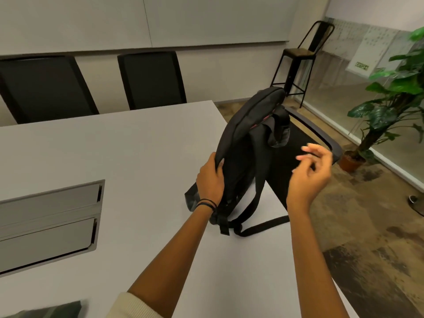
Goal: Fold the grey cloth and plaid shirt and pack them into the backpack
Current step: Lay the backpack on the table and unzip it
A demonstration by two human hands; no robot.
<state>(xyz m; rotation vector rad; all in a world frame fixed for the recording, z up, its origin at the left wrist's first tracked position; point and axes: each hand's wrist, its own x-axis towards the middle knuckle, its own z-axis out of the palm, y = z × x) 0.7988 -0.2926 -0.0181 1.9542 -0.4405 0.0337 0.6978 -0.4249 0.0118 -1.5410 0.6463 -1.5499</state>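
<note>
Standing on pale table, backpack in left grip; right grip loose above chair

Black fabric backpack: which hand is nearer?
Left. The left hand grips the left edge of the black fabric backpack; the right hand is off to its right, apart, holding nothing.

1. Pale tabletop with a grey cable hatch set into it, at left.
2. Two black chairs behind its far edge.
3. Tall stool and potted plant — by the glass wall.
</note>
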